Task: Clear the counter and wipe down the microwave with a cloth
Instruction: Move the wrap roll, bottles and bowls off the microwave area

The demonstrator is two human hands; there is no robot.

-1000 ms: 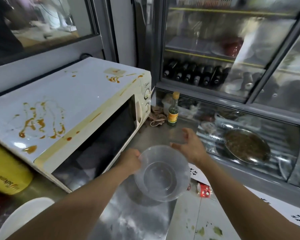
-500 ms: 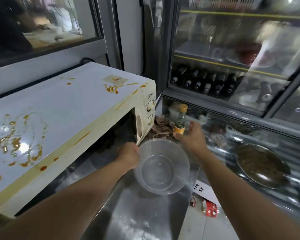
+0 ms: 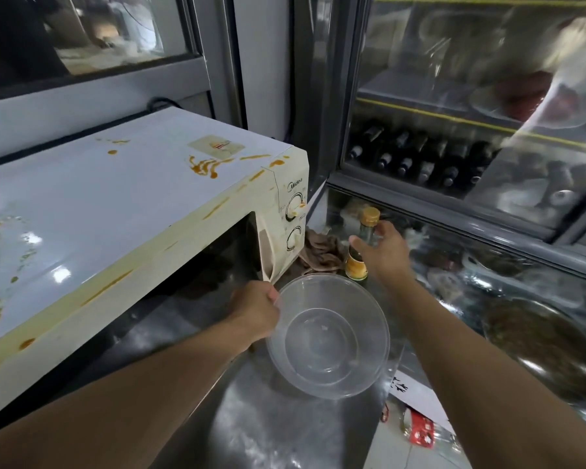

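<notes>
1. Two hands in view, both busy over the steel counter (image 3: 268, 428).
2. Left hand (image 3: 254, 313): fingers curled on the left rim of a clear plastic bowl (image 3: 329, 336), holding it above the counter, tilted so the inside faces up and toward the camera. Bowl looks empty.
3. Right hand (image 3: 384, 252): at the small bottle (image 3: 361, 247), thumb across its front, fingers wrapped behind. Grip looks closed on it; contact on the far side is hidden.
4. Bottle: yellow cap, yellow label, upright, base on the counter just beyond the bowl's far rim.
5. Microwave (image 3: 115, 211): white, on the counter at left, door shut. Top and front edge carry orange-brown sauce streaks and drips; more on the upper dial.
6. Cloth (image 3: 320, 253): brownish, crumpled, lying on the counter against the microwave's right front corner, just left of the bottle. Neither hand touches it.
7. Glass-front fridge (image 3: 471, 113) behind and to the right, a row of dark bottles on one shelf, plates of food above, blurred by reflections.
8. Lower right: metal pan (image 3: 538, 346) with dark contents behind glass.
9. Floor by the counter edge: red wrapper (image 3: 420, 431) and white paper.
</notes>
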